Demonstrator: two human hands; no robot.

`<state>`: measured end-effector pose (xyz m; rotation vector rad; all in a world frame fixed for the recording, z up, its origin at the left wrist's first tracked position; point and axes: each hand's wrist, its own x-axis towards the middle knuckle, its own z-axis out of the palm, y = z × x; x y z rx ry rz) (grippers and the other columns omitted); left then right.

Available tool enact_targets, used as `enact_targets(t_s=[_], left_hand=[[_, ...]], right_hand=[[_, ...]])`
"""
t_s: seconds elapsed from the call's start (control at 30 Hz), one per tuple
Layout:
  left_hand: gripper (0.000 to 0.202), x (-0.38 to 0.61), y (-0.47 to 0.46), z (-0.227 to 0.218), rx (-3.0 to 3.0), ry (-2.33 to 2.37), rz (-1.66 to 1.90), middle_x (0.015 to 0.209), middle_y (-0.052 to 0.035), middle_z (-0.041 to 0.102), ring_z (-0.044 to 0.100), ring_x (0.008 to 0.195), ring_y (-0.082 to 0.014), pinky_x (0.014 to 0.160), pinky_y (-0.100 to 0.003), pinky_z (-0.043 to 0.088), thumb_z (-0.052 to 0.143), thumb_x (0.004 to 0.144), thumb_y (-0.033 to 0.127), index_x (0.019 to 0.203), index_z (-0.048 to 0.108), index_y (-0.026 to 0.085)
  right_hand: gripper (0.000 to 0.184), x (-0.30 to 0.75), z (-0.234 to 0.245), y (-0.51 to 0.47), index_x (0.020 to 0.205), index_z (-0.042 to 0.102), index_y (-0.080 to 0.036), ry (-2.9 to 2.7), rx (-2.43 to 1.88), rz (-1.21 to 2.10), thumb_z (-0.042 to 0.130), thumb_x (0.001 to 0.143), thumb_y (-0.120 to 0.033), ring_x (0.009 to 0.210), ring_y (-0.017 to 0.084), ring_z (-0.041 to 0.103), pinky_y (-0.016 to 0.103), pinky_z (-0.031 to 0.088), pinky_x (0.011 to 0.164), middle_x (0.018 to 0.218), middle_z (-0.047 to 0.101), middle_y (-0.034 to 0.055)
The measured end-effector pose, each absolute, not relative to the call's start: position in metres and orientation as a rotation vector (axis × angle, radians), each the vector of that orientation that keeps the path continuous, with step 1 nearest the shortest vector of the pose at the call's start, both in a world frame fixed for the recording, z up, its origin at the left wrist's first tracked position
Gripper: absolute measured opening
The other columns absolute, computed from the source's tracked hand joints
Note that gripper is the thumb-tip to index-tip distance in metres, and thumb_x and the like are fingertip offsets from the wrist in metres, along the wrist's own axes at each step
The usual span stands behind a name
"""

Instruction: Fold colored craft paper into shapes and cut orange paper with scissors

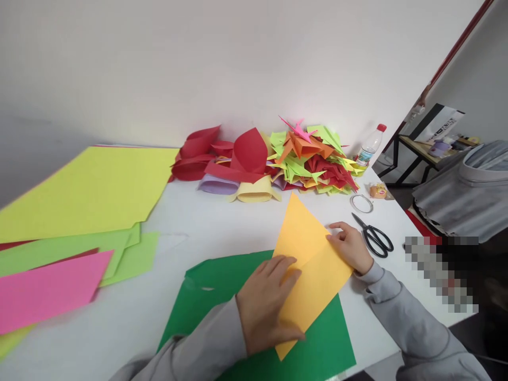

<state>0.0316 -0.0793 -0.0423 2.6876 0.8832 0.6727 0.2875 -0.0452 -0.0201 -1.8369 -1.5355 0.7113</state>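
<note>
A sheet of orange paper (313,270) with a crease across it lies turned at an angle over a green sheet (222,275) on the table. My left hand (268,307) rests over the orange paper's left side, fingers apart and thumb spread toward its lower corner. At the paper's right edge, my right hand (349,246) pinches it between thumb and fingers. A pair of black scissors (375,238) lies just right of that hand.
Large yellow sheets (99,190), with green and pink sheets (55,288), cover the table's left side. Against the wall stand red paper rolls (250,153), a heap of folded paper shapes (313,159) and a bottle (371,148). A tape ring (361,203) and small packet (379,191) lie near the right edge.
</note>
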Motion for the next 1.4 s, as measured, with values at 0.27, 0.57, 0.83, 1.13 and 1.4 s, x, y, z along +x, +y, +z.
enact_targets(t_s=[0.27,0.57,0.83,1.13,1.4], left_hand=[[0.069,0.031,-0.094,-0.036,2.696,0.992,0.46,0.138,-0.0172,0.05,0.041,0.13,-0.0369,0.108,-0.053,0.034,0.068,0.06,0.043,0.123,0.054,0.017],[0.079,0.024,-0.086,-0.036,2.696,0.887,0.506,0.142,-0.0207,0.047,0.038,0.133,-0.0411,0.108,-0.057,0.035,0.071,0.059,0.052,0.126,0.053,0.014],[0.037,0.028,-0.093,-0.034,2.687,0.783,0.609,0.14,-0.0148,0.051,0.035,0.137,-0.0374,0.109,-0.058,0.034,0.067,0.071,0.031,0.105,0.062,0.019],[0.021,0.046,-0.113,-0.054,2.661,0.613,0.969,0.113,-0.0082,0.07,0.057,0.116,-0.0226,0.105,-0.045,0.046,0.047,0.084,0.008,0.083,0.065,0.018],[0.024,0.046,-0.115,-0.043,2.598,0.51,0.875,0.113,-0.0082,0.07,0.058,0.112,-0.0221,0.1,-0.043,0.048,0.047,0.083,0.005,0.088,0.067,0.018]], right_hand=[[0.024,0.29,-0.016,-0.05,0.095,0.072,-0.021,-1.809,-1.964,0.577,0.059,0.077,-0.031,0.054,0.014,0.051,0.026,0.035,0.057,0.055,0.057,-0.0031],[0.029,0.294,-0.019,-0.047,0.087,0.072,-0.017,-1.571,-1.845,0.826,0.062,0.073,-0.041,0.047,0.011,0.043,0.024,0.03,0.047,0.051,0.053,-0.0029],[0.03,0.29,-0.016,-0.047,0.084,0.071,-0.016,-1.485,-1.831,0.902,0.064,0.072,-0.043,0.043,0.01,0.037,0.023,0.028,0.043,0.047,0.049,-0.0041],[0.03,0.291,-0.019,-0.048,0.087,0.072,-0.017,-1.537,-1.862,0.852,0.062,0.073,-0.041,0.046,0.011,0.041,0.023,0.029,0.046,0.051,0.054,-0.0025],[0.027,0.292,-0.021,-0.048,0.088,0.072,-0.018,-1.594,-1.856,0.805,0.062,0.075,-0.038,0.048,0.011,0.045,0.024,0.033,0.049,0.052,0.056,-0.0027]])
